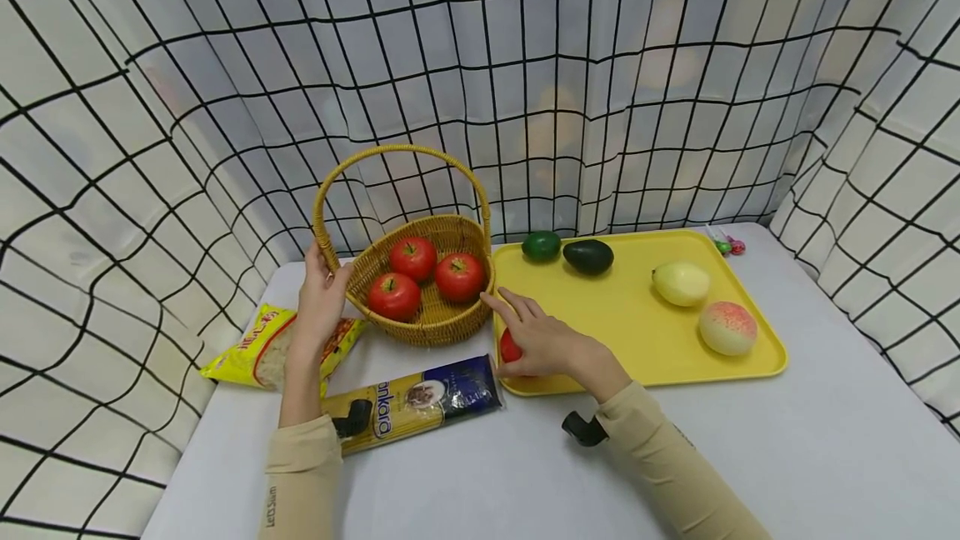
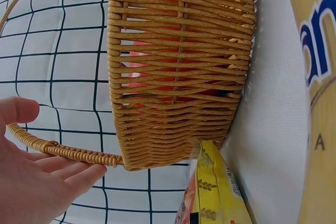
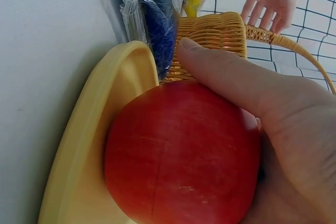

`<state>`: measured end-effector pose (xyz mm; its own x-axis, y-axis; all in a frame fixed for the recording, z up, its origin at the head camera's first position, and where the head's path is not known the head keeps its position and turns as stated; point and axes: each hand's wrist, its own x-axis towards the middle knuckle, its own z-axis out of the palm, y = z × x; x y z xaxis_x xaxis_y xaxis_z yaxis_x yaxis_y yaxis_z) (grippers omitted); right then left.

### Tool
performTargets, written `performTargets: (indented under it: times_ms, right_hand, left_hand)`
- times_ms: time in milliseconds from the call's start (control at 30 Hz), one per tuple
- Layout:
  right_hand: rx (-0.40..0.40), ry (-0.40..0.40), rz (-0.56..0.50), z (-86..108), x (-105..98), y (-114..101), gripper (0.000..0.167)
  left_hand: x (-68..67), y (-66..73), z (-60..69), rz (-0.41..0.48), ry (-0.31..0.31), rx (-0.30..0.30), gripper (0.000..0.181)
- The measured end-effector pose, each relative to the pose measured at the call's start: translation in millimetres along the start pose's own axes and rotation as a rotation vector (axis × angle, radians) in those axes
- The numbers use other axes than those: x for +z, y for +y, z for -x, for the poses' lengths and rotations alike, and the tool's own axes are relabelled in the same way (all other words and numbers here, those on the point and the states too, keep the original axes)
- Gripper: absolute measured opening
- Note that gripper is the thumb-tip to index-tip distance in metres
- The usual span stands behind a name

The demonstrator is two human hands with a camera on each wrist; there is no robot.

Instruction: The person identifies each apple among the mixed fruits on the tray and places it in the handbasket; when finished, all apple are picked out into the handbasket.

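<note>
My left hand [image 1: 321,307] is at the left side of a wicker basket [image 1: 431,334], its fingers nearly straight against the handle [image 2: 79,153] and its thumb apart from it. Inside the basket lie three red apples [image 1: 394,297]. Over the near left corner of a yellow tray [image 1: 622,315], my right hand [image 1: 551,344] grips another red apple [image 3: 178,156], thumb along one side. Most of that apple is hidden by the hand in the head view; the right wrist view shows it large beside the tray's rim.
A dark green avocado [image 1: 588,257], a smaller green fruit [image 1: 542,246], a yellow fruit [image 1: 681,283] and a peach [image 1: 727,328] lie on the tray. Left of it are a pasta pack [image 1: 427,398] and a yellow bag [image 1: 266,348]. Small candies [image 1: 731,246] lie behind the tray.
</note>
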<state>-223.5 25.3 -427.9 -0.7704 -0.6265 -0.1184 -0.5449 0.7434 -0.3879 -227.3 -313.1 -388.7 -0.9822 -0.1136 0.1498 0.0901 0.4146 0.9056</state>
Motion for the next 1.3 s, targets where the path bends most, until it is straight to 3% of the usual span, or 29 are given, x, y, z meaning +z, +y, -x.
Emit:
performTargets:
  times_ms: [367,800,1300]
  right_hand:
    - [0.052,-0.031,-0.019,1.9,-3,-1,0.105]
    - [0.172,-0.114,-0.026,8.6,-8,-2,0.101]
    - [0.173,-0.147,-0.009,10.3,-11,-3,0.082]
  left_hand:
    - [-0.3,0.9,-1.0,-0.008,-0.006,-0.021,0.079]
    - [0.2,3.0,1.2,-0.003,-0.004,-0.005,0.078]
    - [0.1,1.3,0.5,-0.013,0.006,-0.006,0.076]
